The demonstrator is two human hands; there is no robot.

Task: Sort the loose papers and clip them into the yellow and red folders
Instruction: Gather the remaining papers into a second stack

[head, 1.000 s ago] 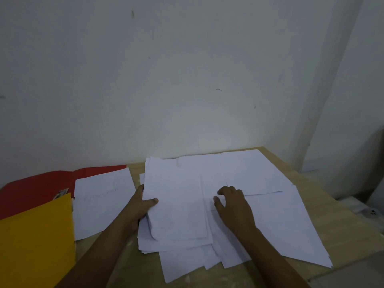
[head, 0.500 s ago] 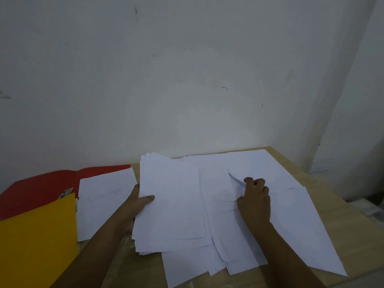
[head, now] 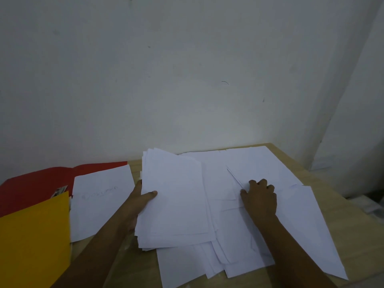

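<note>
Right hand (head: 260,199) now nearer stack (head: 175,200)

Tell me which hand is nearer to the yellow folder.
Left. The left hand grips a stack of papers just right of the yellow folder; the right hand rests on loose sheets farther right.

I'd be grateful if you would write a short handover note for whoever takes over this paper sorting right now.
Left hand grips the gathered stack, thumb on top.
Right hand, fingers curled, is on the loose sheets spread over the table.
Red folder lies open at left with one written sheet partly on it; yellow folder overlaps it.
Done: part gathered.
Left: finish sorting, clip into both folders.
</note>
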